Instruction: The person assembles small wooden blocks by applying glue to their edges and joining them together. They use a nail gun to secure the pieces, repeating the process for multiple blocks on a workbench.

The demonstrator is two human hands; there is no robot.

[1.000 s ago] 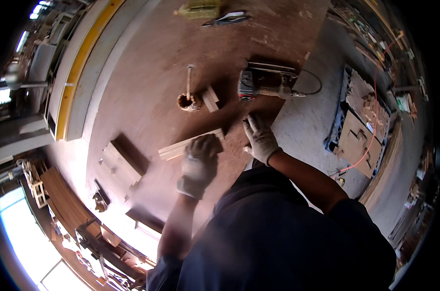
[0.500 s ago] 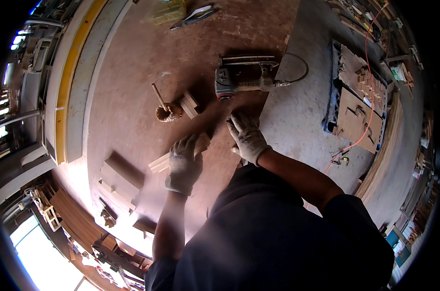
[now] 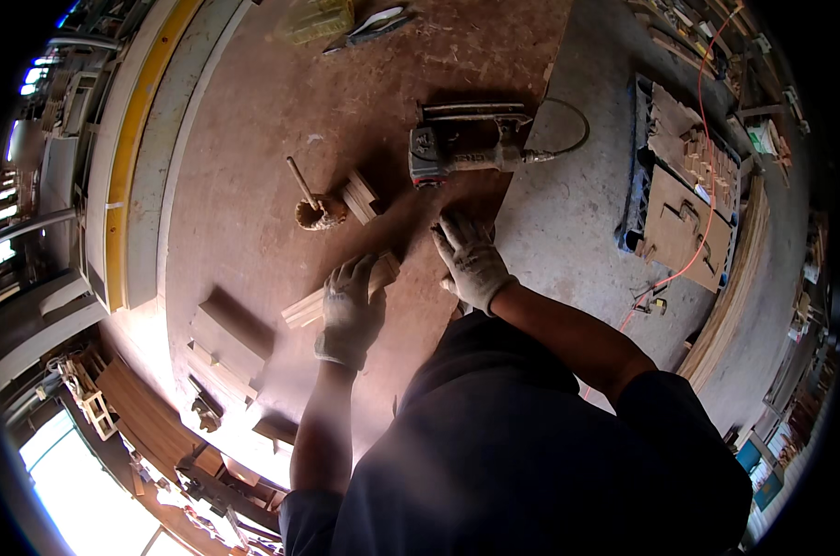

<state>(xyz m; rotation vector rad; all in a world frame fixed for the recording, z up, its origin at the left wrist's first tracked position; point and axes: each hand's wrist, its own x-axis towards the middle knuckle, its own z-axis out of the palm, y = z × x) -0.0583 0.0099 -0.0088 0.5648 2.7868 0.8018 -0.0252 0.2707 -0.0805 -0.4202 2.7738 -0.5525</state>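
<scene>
My left hand (image 3: 351, 315), in a pale work glove, is closed over a small stack of wooden strips (image 3: 301, 310) on the brown tabletop. The strips stick out on both sides of it, and the palm hides their middle. My right hand (image 3: 474, 264), gloved too, lies near the table's right edge with its fingers stretched out and slightly parted. Nothing shows in its grasp. Beyond the hands stand a glue pot (image 3: 320, 213) with a stick leaning in it and a small wooden block (image 3: 361, 197). Farther off lies a nail gun (image 3: 462, 157) with a hose attached.
A long wooden piece (image 3: 235, 334) and a hand plane (image 3: 207, 408) lie at the near left. Yellow and dark items (image 3: 323, 20) sit at the far end. Right of the table, a pallet (image 3: 684, 222) holds wood pieces and clamps, crossed by an orange hose (image 3: 710, 176).
</scene>
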